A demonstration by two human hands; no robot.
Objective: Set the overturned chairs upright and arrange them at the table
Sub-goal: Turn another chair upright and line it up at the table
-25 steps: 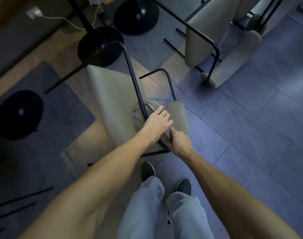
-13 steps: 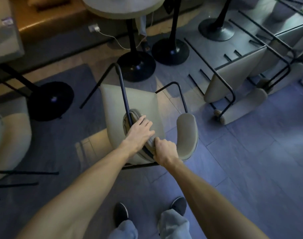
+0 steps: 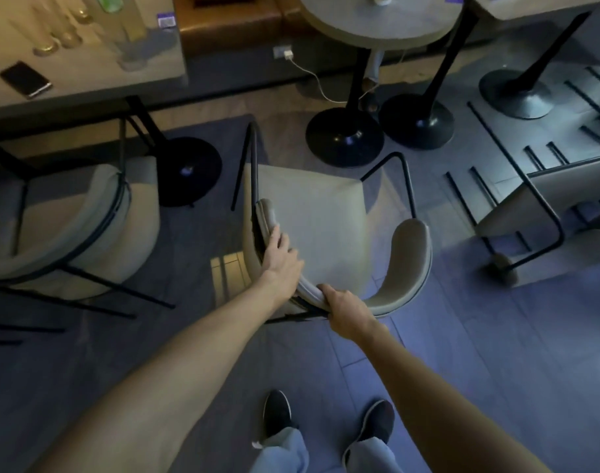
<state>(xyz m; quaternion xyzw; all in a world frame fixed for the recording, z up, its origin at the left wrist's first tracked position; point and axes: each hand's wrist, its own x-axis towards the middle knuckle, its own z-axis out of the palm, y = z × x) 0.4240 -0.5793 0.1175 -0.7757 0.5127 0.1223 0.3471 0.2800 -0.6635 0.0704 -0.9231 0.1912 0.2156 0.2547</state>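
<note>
Floor [image 3: 496, 353]: dark tiles, with a rug under the left side.
Desk [image 3: 87, 80]: upper left, carrying a phone [image 3: 25, 79] and glassware.
Round desk [image 3: 380, 18]: top centre, on a black pedestal.
Chair [image 3: 312, 220]: centre, between both desks, seat facing up, its open front toward the round desk, curved backrest nearest the person.
Overturned chair [image 3: 544, 196]: right, on its side, black legs pointing left.
Left hand [image 3: 280, 259]: fingers curled over the backrest's left arm.
Right hand [image 3: 344, 310]: fingers clenched on the backrest's rear rim.
</note>
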